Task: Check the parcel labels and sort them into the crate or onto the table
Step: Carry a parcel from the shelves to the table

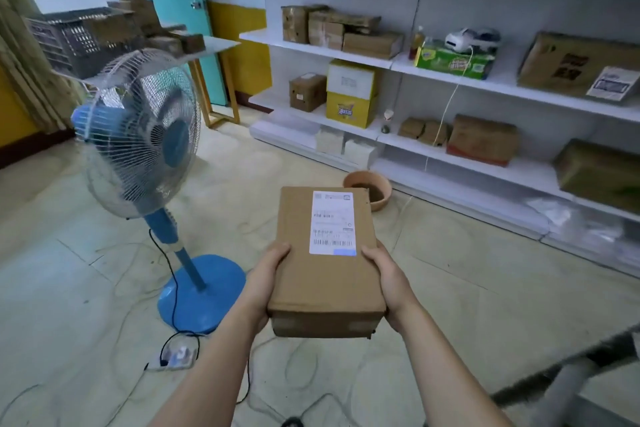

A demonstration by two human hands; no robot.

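Parcel (325, 263) — stiff cardboard box, label (333, 222) up, right of fan (145, 135); probably light. Left hand (268, 279) and right hand (384, 276) clasp its sides — a sound grip.

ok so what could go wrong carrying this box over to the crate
1. The standing fan and its cord lie between the person and the crate: a trip or snag is possible.
2. Both hands, left hand and right hand, grip only the parcel's near end, so it could tip forward.
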